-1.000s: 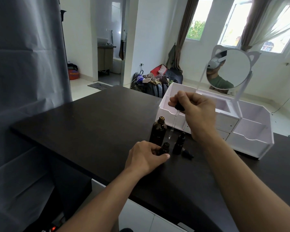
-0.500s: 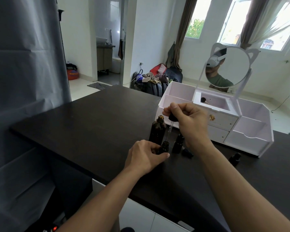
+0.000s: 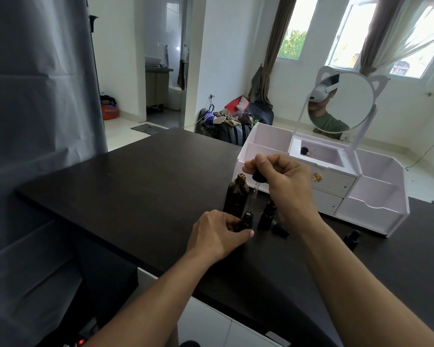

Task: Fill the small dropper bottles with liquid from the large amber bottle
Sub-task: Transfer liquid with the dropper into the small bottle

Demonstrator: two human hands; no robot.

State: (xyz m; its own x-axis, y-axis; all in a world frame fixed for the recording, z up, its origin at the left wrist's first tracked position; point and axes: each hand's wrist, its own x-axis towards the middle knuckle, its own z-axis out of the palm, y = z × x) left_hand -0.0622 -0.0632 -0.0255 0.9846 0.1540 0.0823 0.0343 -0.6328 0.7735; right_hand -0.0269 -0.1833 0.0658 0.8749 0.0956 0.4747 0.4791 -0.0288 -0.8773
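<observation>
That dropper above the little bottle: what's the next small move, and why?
Probably ease the dropper straight down: its glass tip hangs just over the open small bottle, which the left hand steadies. The right hand pinches its bulb, ready to squeeze.

setting: a home, lived-in room. evidence: bathroom sink through doorway upper left; clothes and bags heaped on floor at centre; curtained windows upper right; vanity mirror at right.

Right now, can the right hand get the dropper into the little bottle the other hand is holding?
Probably yes. The right hand pinches the dropper just above the small bottle, whose mouth is uncapped. The left hand grips only its lower body, so nothing seems to block the way down.
</observation>
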